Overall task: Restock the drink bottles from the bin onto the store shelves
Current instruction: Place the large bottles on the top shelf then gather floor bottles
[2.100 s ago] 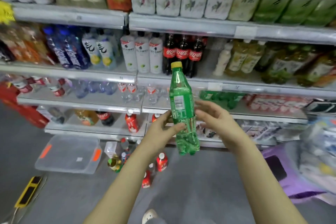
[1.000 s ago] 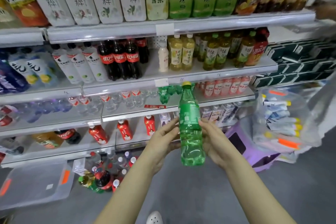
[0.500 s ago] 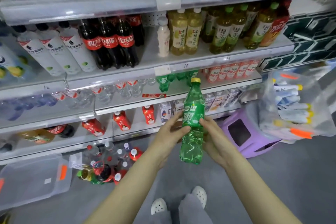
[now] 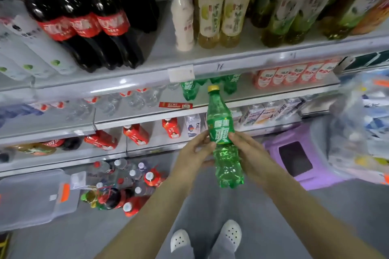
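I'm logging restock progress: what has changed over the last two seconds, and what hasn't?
The green bottle was turned, front label now facing the camera, and carried toward the shelved green bottles. The left hand and right hand still hold it cap up between them; it is not yet shelved.

1. This is a shop, seen in its drinks aisle. Tiered metal shelves [image 4: 242, 60] run across the view from 9 to 3 o'clock, each with a flat front rail.
2. A blank price-tag holder [image 4: 181, 73] is clipped to the rail at 12 o'clock. A red price strip [image 4: 175, 105] sits on the tier below it.
3. The stock stands in rows of one kind each: cola bottles [image 4: 84, 27] at 11 o'clock, yellow tea bottles [image 4: 221, 10] at 12 and red-and-white packs [image 4: 294, 73] at 2.
4. On the grey floor at 8 o'clock, a clear plastic container [image 4: 31, 200] with an orange clasp lies beside a cluster of mixed bottles [image 4: 126, 185].
5. A purple plastic stool [image 4: 294, 157] stands at 4 o'clock.
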### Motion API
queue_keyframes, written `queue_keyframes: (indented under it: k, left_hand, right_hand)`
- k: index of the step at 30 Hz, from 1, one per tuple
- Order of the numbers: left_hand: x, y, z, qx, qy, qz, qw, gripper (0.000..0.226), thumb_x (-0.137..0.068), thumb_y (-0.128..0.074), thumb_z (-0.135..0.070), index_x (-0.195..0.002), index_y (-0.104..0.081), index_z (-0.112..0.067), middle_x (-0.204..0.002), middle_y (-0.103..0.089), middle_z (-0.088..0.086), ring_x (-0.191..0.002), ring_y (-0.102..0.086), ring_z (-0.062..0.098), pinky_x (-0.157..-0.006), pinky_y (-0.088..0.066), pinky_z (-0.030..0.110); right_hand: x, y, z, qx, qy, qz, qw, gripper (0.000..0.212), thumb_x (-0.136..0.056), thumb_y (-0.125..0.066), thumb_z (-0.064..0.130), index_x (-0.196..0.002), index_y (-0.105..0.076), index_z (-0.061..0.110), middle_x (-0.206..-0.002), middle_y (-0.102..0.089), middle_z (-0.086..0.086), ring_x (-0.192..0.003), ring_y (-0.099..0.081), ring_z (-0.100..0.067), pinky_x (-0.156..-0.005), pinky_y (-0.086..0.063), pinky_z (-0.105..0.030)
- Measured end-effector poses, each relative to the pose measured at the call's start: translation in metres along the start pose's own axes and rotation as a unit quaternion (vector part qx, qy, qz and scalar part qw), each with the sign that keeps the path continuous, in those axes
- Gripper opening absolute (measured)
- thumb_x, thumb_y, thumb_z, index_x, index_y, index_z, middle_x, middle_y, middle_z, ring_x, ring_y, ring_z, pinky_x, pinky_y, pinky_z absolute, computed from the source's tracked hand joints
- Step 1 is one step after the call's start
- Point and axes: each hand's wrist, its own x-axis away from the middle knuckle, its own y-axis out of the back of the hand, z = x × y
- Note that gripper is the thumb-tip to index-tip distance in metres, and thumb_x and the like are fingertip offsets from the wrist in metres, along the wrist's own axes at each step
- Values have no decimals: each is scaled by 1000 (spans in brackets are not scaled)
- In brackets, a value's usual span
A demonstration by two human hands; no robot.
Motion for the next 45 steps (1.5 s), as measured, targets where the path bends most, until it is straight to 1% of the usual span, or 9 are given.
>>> queue_keyframes:
  k: [5, 14, 20, 23, 27, 33, 38, 42, 45]
  left_hand:
    - [-94, 0, 37, -29, 17, 12, 999, 38, -101, -48, -20, -135, -50, -38, -112, -71, -6, -89, -71, 6, -76, -58, 23]
    - [-229, 43, 93, -61, -79, -2, 995, 38, -98, -54, -21, -133, -55, -35, -122, -67, -4, -108, -66, 14, -84, -57, 31]
    - [-280, 74, 89, -147, -205, -206, 946, 43, -88, -67, -29, -126, -46, -34, -127, -53, -4, -98, -63, 30, -86, -54, 49]
    - [-308, 90, 73, -159, -214, -259, 928, 66, -91, -65, -24, -146, -29, -25, -147, -33, 2, -124, -47, 19, -94, -48, 21]
    - [-334, 107, 57, -189, -218, -208, 935, 86, -90, -67, -23, -154, -10, -28, -161, -15, -6, -144, -26, 14, -116, -31, 39]
    - [-358, 117, 43, -229, -212, -137, 940, 74, -89, -69, -25, -150, -28, -33, -148, -44, -14, -130, -46, 8, -99, -41, 18]
    - [-357, 114, 50, -219, -206, -134, 944, 67, -92, -64, -27, -150, -29, -32, -141, -51, -17, -125, -50, 2, -81, -39, 2]
    - [-356, 115, 55, -227, -215, -134, 940, 70, -92, -62, -34, -151, -25, -31, -144, -48, -15, -130, -48, 6, -107, -42, 29]
    - [-355, 115, 56, -241, -221, -136, 935, 69, -93, -61, -36, -151, -24, -31, -144, -49, -15, -131, -48, 8, -110, -40, 42]
  right_hand:
    - [-97, 26, -33, -8, -3, -36, 999, 40, -80, -68, 34, -115, -70, 17, -110, -74, -12, -99, -71, -28, -97, -52, -48]
    - [-243, 46, -78, 36, 79, 7, 996, 40, -75, -70, 29, -113, -71, 16, -106, -75, -5, -94, -72, -20, -80, -57, -33]
    - [-290, 51, -58, 93, 143, 53, 984, 55, -76, -70, 37, -127, -60, 22, -119, -71, 4, -111, -67, -16, -101, -48, -48]
    - [-307, 51, -39, 132, 165, 36, 977, 70, -67, -80, 55, -127, -59, 23, -125, -67, 5, -121, -60, -16, -108, -41, -56]
    - [-321, 51, -16, 223, 186, -37, 956, 79, -53, -75, 79, -116, -63, 33, -119, -68, 10, -118, -61, -17, -104, -40, -46]
    - [-348, 38, -2, 154, 267, 28, 951, 77, -70, -74, 36, -142, -49, 25, -130, -64, 13, -123, -57, -4, -114, -36, -35]
    - [-367, 28, -3, 177, 282, 93, 938, 106, -56, -85, 57, -146, -43, 21, -142, -56, 4, -136, -46, -13, -118, -31, -45]
    - [-379, 31, -7, 205, 276, 92, 935, 95, -76, -79, 32, -154, -26, 22, -155, -40, 3, -144, -35, -12, -119, -28, -47]
    - [-384, 30, -7, 314, 227, 54, 920, 110, -68, -80, 41, -154, -11, 42, -159, -29, 12, -141, -36, -12, -117, -30, -52]
